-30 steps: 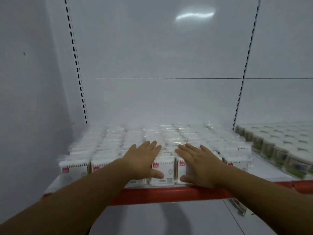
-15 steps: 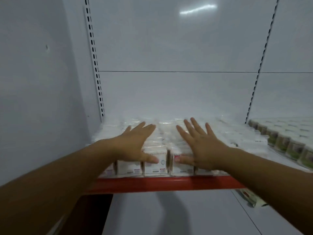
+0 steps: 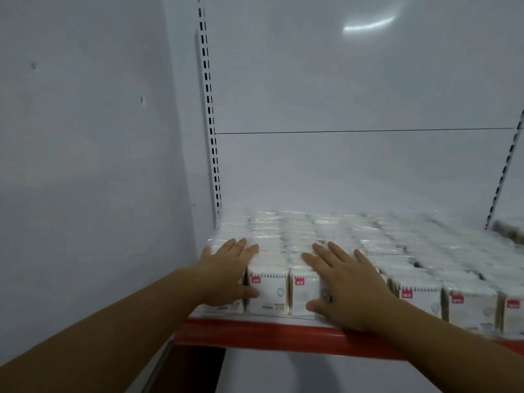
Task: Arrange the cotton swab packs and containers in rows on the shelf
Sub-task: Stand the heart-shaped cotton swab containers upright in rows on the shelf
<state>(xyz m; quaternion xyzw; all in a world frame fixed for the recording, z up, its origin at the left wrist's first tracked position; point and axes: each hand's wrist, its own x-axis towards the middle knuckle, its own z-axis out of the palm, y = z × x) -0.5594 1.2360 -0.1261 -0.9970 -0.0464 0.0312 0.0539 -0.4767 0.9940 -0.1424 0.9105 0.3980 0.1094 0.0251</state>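
Several rows of white cotton swab packs (image 3: 268, 290) with small red labels fill the shelf (image 3: 263, 334), which has a red front edge. My left hand (image 3: 226, 275) lies flat with straight fingers on top of the leftmost front pack, thumb down its front face. My right hand (image 3: 344, 285) lies flat across the packs two columns to the right, thumb against a pack's front. Between my hands one front pack stands uncovered. Round containers (image 3: 510, 232) show blurred at the far right edge.
A white side wall (image 3: 85, 180) closes the shelf on the left. Slotted uprights (image 3: 211, 123) run up the white back panel. Below the red edge is a lower shelf level, in shadow.
Both hands have shifted left along the front row, from the middle packs to the leftmost columns. The view has swung left, so the round containers are almost out of sight.
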